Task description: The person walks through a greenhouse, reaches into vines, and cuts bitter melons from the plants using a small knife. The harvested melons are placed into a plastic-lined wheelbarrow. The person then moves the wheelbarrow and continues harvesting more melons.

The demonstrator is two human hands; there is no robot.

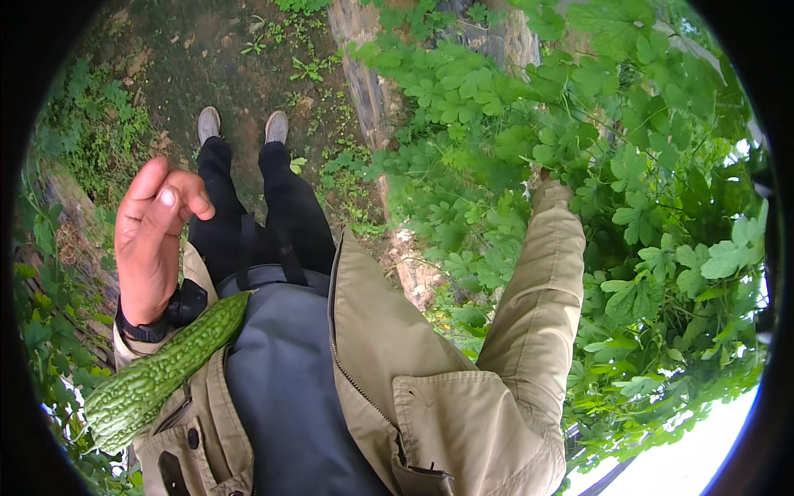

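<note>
Half curled, my left hand [146,242] is raised at the left, with the thumb bent over towards the fingers and nothing seen in it. A long green bitter melon [164,375] with bumpy skin lies slantwise across my left forearm, its pointed tip against my dark grey top. A black wrist strap [146,330] with a dark device circles that wrist. My right arm, in a tan jacket sleeve [539,285], reaches up into dense lobed leaves [490,142]. Foliage hides my right hand past the cuff, so what it touches cannot be seen.
Leafy vines [657,273] fill the right side. Under my shoes [276,127] runs a dirt path [242,62] with small weeds. A strip of plastic sheeting [360,68] edges the path on the right. More low plants [105,136] grow at the left.
</note>
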